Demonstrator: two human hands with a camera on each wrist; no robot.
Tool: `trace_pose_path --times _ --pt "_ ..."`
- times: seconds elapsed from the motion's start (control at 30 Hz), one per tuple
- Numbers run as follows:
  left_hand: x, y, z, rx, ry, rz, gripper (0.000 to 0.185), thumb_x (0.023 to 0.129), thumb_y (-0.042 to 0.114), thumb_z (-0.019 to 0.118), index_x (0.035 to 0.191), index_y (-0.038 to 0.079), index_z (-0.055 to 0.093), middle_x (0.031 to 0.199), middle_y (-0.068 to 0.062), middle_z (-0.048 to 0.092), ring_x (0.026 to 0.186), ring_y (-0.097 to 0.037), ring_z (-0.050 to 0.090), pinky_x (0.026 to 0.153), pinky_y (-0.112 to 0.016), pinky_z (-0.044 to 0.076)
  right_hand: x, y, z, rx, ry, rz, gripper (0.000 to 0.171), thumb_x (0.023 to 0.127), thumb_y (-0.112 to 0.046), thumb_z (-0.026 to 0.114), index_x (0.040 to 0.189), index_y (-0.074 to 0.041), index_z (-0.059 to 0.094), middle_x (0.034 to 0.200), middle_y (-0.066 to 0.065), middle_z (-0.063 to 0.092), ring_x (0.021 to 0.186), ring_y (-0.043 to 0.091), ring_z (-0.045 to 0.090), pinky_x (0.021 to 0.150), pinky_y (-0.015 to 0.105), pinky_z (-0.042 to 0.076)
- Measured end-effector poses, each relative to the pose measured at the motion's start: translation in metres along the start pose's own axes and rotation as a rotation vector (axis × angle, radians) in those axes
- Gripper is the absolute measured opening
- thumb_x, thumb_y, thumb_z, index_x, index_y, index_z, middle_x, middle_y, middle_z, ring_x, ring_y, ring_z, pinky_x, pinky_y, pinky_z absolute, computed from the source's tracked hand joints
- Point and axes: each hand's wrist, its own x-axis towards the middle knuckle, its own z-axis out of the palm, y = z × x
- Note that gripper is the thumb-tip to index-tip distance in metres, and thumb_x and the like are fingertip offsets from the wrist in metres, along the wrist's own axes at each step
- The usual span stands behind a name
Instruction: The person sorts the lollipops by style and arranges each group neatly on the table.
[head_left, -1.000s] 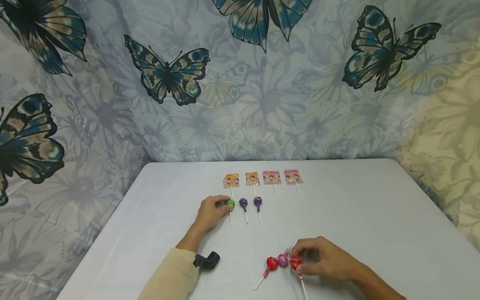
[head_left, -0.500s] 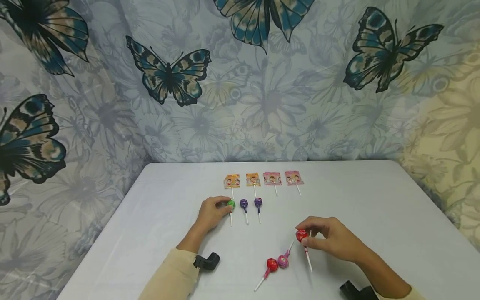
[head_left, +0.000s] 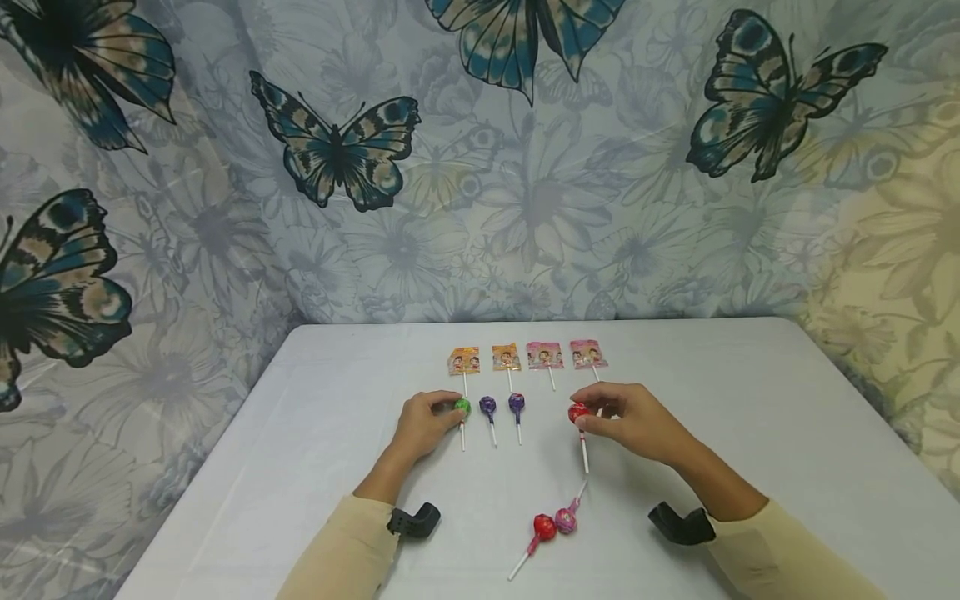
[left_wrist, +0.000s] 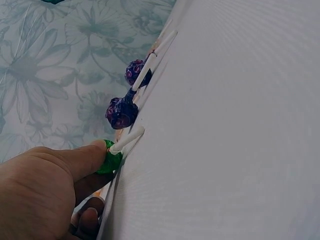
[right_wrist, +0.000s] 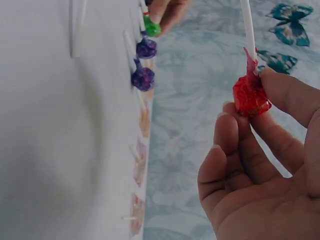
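Red foil-wrapped round lollipop [head_left: 578,412] on a white stick sits pinched between thumb and fingertips of the right hand [head_left: 626,421], raised off the white tabletop [head_left: 750,433], its stick pointing back toward the person. Left of that hand lie two purple wrapped lollipops [head_left: 501,406], then a green wrapped lollipop [head_left: 462,407], which the left hand [head_left: 422,425] touches with curled fingers; it may be pinching it. Nearer the person than the right hand lie a red and a pink lollipop [head_left: 553,524].
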Motion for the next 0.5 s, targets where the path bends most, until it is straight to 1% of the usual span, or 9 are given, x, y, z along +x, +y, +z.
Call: trace_pose_path --times 0.17,0.27,0.4,0.5 --pt "0.000 -0.001 0.000 0.006 -0.005 0.008 0.025 0.082 0.017 0.078 0.107 0.016 0.075 0.094 0.002 0.062 0.088 -0.017 0.054 0.079 -0.038 0.044 0.018 0.004 0.004 -0.052 -0.015 0.017 0.026 0.087 -0.020 0.075 0.107 -0.005 0.071 0.090 -0.007 0.067 0.087 0.016 0.060 0.076 0.031 0.051" --pt "0.000 -0.001 -0.001 0.009 -0.002 0.016 0.025 0.082 0.017 0.078 0.107 0.016 0.075 0.094 0.002 0.062 0.088 -0.017 0.054 0.079 -0.038 0.044 0.028 0.007 0.006 -0.049 -0.024 0.019 0.024 0.086 -0.018 0.075 0.107 -0.006 0.071 0.089 -0.006 0.067 0.086 0.017 0.060 0.076 0.032 0.050" --pt "0.001 -0.001 -0.001 0.007 -0.002 0.017 0.025 0.082 0.016 0.078 0.107 0.015 0.075 0.095 0.002 0.063 0.088 -0.017 0.054 0.080 -0.039 0.044 0.037 0.014 0.012 -0.026 -0.042 0.033 0.025 0.086 -0.016 0.074 0.108 -0.004 0.071 0.089 -0.004 0.067 0.087 0.018 0.059 0.077 0.035 0.050" --pt "0.001 -0.001 -0.002 0.002 -0.004 0.018 0.025 0.082 0.016 0.078 0.107 0.015 0.075 0.094 0.002 0.063 0.088 -0.017 0.054 0.080 -0.038 0.044 0.044 0.017 0.016 -0.028 -0.056 0.052 0.026 0.086 -0.015 0.074 0.108 -0.002 0.070 0.090 -0.003 0.068 0.087 0.018 0.060 0.079 0.036 0.050"
